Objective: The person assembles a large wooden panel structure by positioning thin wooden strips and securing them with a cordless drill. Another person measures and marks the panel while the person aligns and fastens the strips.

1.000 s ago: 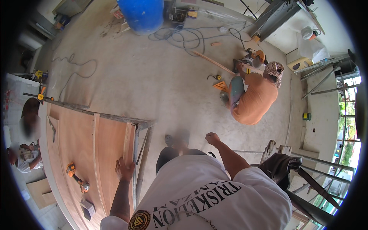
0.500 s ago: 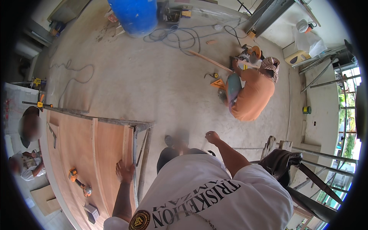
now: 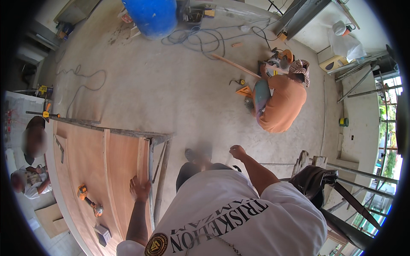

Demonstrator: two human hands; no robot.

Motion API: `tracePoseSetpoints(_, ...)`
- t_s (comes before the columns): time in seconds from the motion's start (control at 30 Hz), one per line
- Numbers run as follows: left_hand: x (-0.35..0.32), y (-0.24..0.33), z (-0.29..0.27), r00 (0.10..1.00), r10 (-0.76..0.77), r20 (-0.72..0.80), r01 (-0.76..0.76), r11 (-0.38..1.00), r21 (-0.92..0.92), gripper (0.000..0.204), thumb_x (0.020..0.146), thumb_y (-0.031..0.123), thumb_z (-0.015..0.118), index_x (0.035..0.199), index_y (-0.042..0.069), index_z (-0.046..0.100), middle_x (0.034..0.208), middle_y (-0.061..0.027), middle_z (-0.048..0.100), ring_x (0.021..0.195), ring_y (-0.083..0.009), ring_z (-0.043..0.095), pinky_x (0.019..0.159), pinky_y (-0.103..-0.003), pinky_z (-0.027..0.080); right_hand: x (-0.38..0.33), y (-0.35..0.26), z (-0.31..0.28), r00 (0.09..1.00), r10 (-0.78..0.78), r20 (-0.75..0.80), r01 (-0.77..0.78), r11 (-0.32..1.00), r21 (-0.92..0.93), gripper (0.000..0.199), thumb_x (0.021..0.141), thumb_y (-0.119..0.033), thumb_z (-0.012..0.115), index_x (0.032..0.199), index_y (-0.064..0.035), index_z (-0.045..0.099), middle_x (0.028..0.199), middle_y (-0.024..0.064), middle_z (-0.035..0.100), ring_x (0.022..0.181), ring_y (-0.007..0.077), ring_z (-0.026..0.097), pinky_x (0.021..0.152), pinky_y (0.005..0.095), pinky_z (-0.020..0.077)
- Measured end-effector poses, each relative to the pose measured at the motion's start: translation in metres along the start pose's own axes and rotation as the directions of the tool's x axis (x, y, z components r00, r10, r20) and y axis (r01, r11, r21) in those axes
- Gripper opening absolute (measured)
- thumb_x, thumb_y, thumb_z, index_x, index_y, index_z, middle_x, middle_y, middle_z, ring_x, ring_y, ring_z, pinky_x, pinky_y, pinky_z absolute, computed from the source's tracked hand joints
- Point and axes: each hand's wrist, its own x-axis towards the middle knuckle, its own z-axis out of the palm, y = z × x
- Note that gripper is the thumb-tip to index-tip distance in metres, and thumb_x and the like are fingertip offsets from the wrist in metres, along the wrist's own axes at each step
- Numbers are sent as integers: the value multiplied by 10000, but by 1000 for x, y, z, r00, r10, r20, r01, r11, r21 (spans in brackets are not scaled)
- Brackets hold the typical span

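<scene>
At the left, my left hand (image 3: 140,189) lies with its fingers apart on the edge of a plywood panel (image 3: 87,145), beside a wooden strip (image 3: 140,164) along its right side. Nothing shows in its grasp. My right hand (image 3: 238,152) hangs in the air over the floor to the right of my legs, fingers curled in, with no object visible in it. On the panel lie a yellow and black cordless power tool (image 3: 89,200), a small box (image 3: 101,235) and a dark metal square (image 3: 59,148). A second long strip (image 3: 106,147) runs along the panel.
A person in orange (image 3: 283,103) squats at a cutting saw (image 3: 284,59) with a long wood strip (image 3: 235,65). Cables (image 3: 196,42) coil near a blue barrel (image 3: 153,19). A metal frame (image 3: 161,179) edges the panel; a dark bag (image 3: 314,181) hangs right. Two people (image 3: 36,138) are far left.
The whole view has shifted slightly. My left hand stays on the panel's edge, and my right hand stays curled in the air.
</scene>
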Motion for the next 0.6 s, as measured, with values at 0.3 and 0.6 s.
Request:
tracePoseSetpoints(0.3, 0, 1, -2, 1000, 20, -14, -20, 1000, 0, 762, 803, 434, 820, 1342, 22, 473, 1224, -258, 579, 1147, -493, 584, 951, -608, 504, 7, -2, -2, 1000, -14, -22, 14, 1000, 7, 274, 865, -241, 775, 1086, -80, 788, 852, 102, 746, 704, 188, 693, 654, 369, 560)
tracePoseSetpoints(0.6, 1, -1, 0, 1000, 21, -22, -21, 1000, -2, 769, 798, 446, 823, 1337, 24, 472, 1223, -264, 578, 1152, -501, 588, 948, -615, 508, 3, 0, 3, 1000, 22, -20, -21, 999, 34, 273, 854, -243, 778, 1073, -80, 787, 847, 90, 738, 687, 187, 686, 658, 372, 564)
